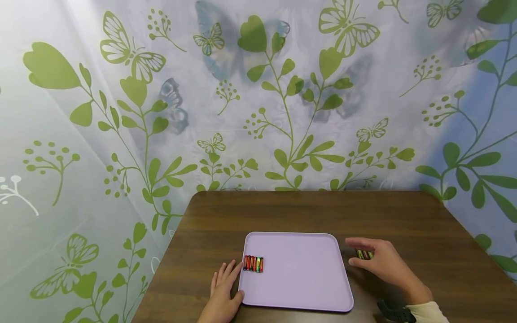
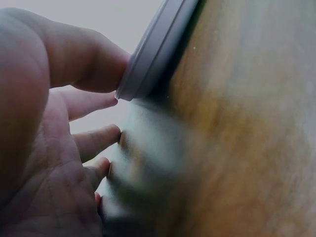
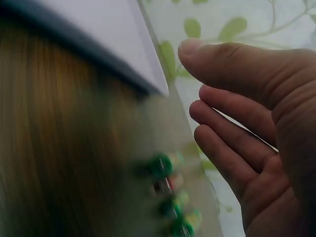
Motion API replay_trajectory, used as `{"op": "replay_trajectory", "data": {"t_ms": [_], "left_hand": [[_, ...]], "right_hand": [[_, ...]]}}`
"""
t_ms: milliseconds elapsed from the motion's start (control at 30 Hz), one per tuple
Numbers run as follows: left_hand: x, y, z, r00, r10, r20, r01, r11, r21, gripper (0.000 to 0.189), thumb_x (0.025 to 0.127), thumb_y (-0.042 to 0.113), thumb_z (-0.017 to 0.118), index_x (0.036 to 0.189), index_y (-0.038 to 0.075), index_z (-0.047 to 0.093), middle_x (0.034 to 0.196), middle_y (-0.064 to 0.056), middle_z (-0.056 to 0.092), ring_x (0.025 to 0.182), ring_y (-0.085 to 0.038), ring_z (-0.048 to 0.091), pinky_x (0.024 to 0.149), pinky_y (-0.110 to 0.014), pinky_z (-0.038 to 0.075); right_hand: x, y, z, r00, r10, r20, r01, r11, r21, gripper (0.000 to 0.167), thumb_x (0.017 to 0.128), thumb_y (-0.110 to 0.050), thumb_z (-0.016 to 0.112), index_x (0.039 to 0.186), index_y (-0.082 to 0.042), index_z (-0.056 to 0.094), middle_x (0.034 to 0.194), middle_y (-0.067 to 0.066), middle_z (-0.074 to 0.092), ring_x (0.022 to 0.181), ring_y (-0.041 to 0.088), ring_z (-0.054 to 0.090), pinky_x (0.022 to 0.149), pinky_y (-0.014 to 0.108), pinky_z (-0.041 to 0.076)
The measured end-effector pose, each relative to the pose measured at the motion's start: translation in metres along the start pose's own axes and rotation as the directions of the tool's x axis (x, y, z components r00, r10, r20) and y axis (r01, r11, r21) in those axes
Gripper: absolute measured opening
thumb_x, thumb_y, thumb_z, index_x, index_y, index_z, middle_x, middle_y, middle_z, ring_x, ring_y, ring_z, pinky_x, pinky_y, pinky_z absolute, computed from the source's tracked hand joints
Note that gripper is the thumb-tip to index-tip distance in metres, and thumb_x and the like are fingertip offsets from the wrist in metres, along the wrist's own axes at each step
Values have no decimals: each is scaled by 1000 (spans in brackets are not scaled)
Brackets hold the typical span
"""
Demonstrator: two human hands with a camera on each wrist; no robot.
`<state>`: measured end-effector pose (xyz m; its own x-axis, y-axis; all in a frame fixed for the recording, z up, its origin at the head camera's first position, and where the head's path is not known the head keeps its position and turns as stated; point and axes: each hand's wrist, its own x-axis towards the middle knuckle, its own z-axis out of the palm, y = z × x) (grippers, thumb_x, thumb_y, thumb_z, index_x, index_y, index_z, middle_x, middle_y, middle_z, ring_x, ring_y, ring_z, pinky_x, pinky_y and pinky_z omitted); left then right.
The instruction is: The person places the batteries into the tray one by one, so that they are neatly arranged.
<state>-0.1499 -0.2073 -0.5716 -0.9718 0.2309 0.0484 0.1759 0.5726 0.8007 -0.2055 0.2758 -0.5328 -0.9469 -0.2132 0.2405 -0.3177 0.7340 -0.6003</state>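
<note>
- Batteries (image 1: 365,255), green-and-red cylinders: on brown wooden desk (image 1: 291,211), right of lavender plastic tray (image 1: 300,273).
- Likely light, stiff, slick; pinch mid-barrel.
- Right hand (image 1: 383,262): fingers apart, empty.
- Left hand (image 1: 224,288): spread, touching tray rim.

Your left hand (image 1: 223,294) and right hand (image 1: 385,264) are bare; at your right wrist you wear a curved black band (image 1: 399,313) against a plain cream sleeve (image 1: 427,312).

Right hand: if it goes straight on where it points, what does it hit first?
Likely the tray, at its right rim: in the head view the right hand points left toward it. Height is unclear, so it might pass over the rim instead.
</note>
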Motion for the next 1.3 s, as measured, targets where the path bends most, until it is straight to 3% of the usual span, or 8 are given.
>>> {"op": "replay_trajectory", "data": {"t_ms": [267,500,667,967,1200,1300], "left_hand": [[-1,2,-1,1000,12,-10,-12,1000,3,75,88,3,73,160,7,53,171,-32,37,161,-63,14,123,-80,-5],[-2,1,-1,1000,8,-7,-8,1000,9,75,88,4,73,160,8,53,172,-31,37,162,-62,14,124,-79,-4],[-2,3,-2,1000,-9,8,9,1000,-1,76,89,3,72,161,7,51,173,-32,34,162,-63,11,124,-79,-6],[-3,3,-2,1000,-13,16,14,1000,-21,76,90,4,72,163,8,50,174,-32,32,163,-63,7,124,-79,-9],[-1,-15,7,998,44,-52,-47,998,-49,75,89,4,69,162,9,51,170,-36,35,159,-66,10,124,-74,-11],[0,-18,9,998,33,-62,-35,999,-36,75,90,5,68,163,12,51,172,-32,36,161,-61,12,126,-69,-11]], "right_hand": [[-17,23,-31,999,43,6,-42,995,-94,55,83,-36,96,131,-14,80,126,7,82,108,33,80,86,35,66],[-23,41,-45,998,53,17,-50,986,-160,60,79,-37,98,132,-13,79,127,10,82,106,25,81,83,30,63],[-21,49,-45,999,47,16,-44,985,-170,63,77,-37,99,132,-13,79,127,9,82,109,15,78,84,28,62],[-17,66,-33,1000,12,12,-9,982,-190,65,76,-32,100,134,-13,78,128,12,81,109,31,79,84,32,62],[-20,69,-28,1000,-3,-19,-1,984,-178,61,76,-25,99,133,-13,79,126,12,81,103,22,81,82,26,61],[-22,68,-28,999,-17,-46,7,981,-191,60,75,-24,100,130,-14,80,124,11,82,100,13,79,80,25,60]]}}
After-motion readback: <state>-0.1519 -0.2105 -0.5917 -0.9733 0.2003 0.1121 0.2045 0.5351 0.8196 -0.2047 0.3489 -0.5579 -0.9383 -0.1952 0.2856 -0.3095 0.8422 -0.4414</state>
